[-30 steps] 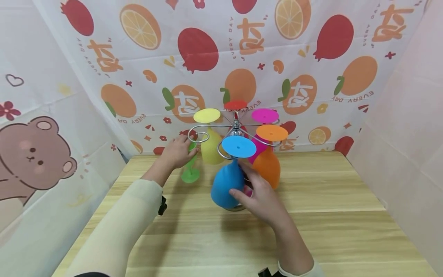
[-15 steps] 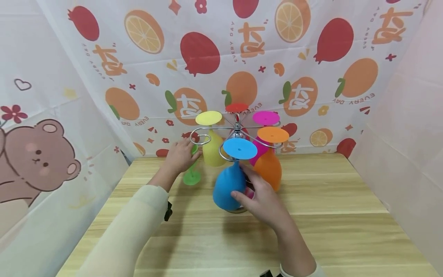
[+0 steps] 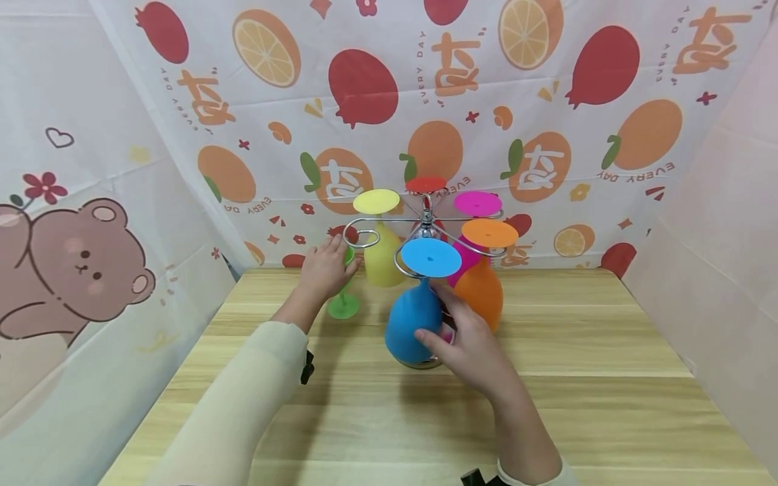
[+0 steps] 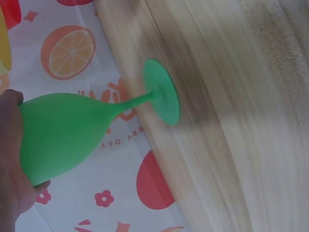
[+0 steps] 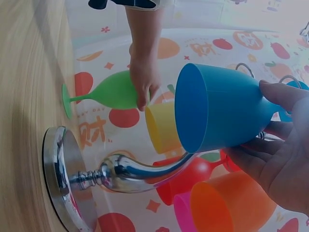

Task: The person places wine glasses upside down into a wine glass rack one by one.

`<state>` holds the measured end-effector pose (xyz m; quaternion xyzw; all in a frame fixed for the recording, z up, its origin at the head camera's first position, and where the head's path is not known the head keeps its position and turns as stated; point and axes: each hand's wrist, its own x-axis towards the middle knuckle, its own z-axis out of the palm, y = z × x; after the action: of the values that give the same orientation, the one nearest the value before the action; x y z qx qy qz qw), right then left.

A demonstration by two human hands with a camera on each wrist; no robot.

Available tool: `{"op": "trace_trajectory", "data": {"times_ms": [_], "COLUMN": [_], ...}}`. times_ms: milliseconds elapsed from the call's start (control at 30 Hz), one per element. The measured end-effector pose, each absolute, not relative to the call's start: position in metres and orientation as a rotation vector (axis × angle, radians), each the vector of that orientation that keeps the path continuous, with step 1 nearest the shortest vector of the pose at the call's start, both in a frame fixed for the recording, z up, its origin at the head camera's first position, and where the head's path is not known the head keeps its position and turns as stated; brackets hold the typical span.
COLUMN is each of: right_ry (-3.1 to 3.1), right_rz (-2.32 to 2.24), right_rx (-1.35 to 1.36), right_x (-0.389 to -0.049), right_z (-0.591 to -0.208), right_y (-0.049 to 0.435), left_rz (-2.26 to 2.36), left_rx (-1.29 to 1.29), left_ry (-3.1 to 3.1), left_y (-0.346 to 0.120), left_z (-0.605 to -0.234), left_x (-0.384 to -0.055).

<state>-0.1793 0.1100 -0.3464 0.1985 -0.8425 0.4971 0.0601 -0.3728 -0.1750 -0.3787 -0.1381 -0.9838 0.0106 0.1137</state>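
My left hand [image 3: 325,270] grips a green plastic goblet [image 4: 67,130] from above, thumb and fingers on opposite sides of its rim. The goblet stands upright, its round foot [image 3: 344,306] on the wooden table. My right hand [image 3: 471,341] holds the bowl of a blue goblet [image 3: 413,324], thumb on the near side and fingers behind. This goblet hangs upside down, its foot [image 3: 431,257] resting on a wire loop of a chrome rack [image 3: 427,221]. In the right wrist view, the blue goblet's open mouth shows, and several fingers reach toward its stem.
Yellow [image 3: 381,260], orange [image 3: 483,293], magenta [image 5: 183,212] and red goblets [image 5: 186,179] also hang upside down on the rack. One loop at the left [image 3: 365,237] bears no goblet. The rack's round chrome base [image 5: 60,179] stands on the table [image 3: 583,405]. Printed cloth [image 3: 365,88] covers the walls.
The head view has shifted slightly, so the scene sits a little further right. Both hands keep their holds, and the goblets and rack stand as before.
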Motion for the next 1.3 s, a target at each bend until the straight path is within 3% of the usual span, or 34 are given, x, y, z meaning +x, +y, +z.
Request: {"op": "trace_trajectory", "data": {"times_ms": [833, 1300], "right_ry": [-2.557, -2.560], "right_rz": [1.480, 1.497], "right_rx": [0.604, 0.605], "right_x": [-0.178, -0.178], "right_z": [-0.345, -0.346], "right_y": [0.109, 0.109], "left_rz": [0.091, -0.370], "left_rx": [-0.336, -0.093], "left_ry": [-2.786, -2.599], "left_y": [-0.172, -0.206], "left_z": [-0.385, -0.396], "left_x": [-0.359, -0.322]}}
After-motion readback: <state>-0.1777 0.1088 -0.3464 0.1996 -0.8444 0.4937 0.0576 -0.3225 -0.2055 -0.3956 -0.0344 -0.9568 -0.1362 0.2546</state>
